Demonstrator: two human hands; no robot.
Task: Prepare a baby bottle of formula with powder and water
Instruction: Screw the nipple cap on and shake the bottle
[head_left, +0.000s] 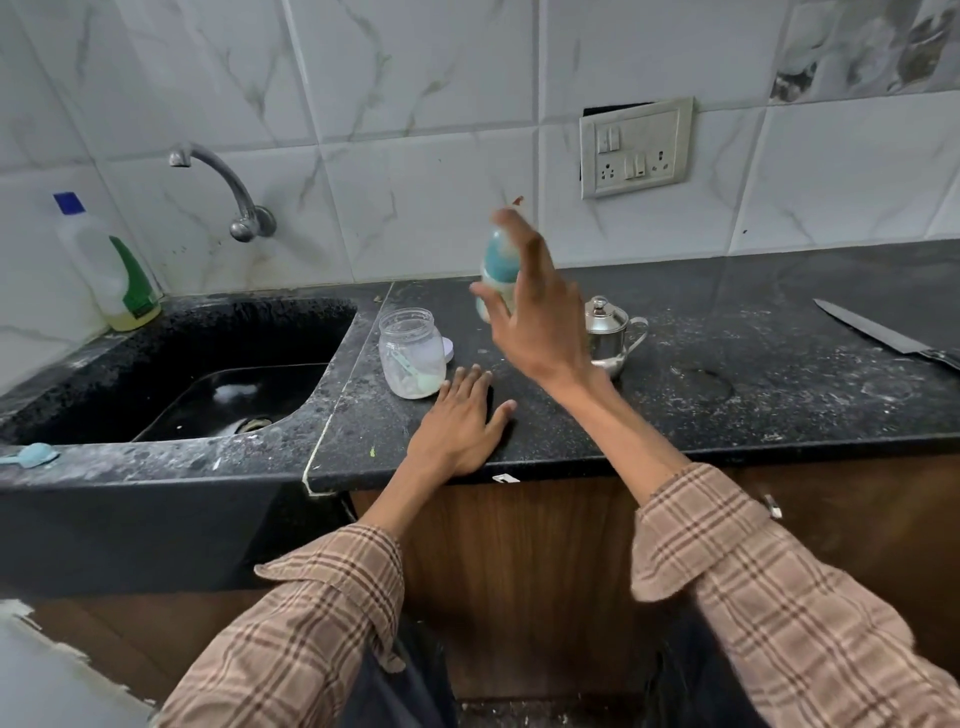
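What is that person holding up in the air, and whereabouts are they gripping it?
The right hand grips a baby bottle around its body, raised above the counter. The left hand holds nothing; it rests flat on the countertop.

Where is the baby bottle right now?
The baby bottle is off the counter, held up in the right hand, in front of the tiled wall and above the steel pot.

Blurred blue baby bottle (500, 260), seemingly upright

Bare counter (727, 395) right of the right hand (535, 322), steel pot (608, 335) just behind its wrist, jar (410, 353) just beyond the left hand (460, 421), knife (883, 332) far right
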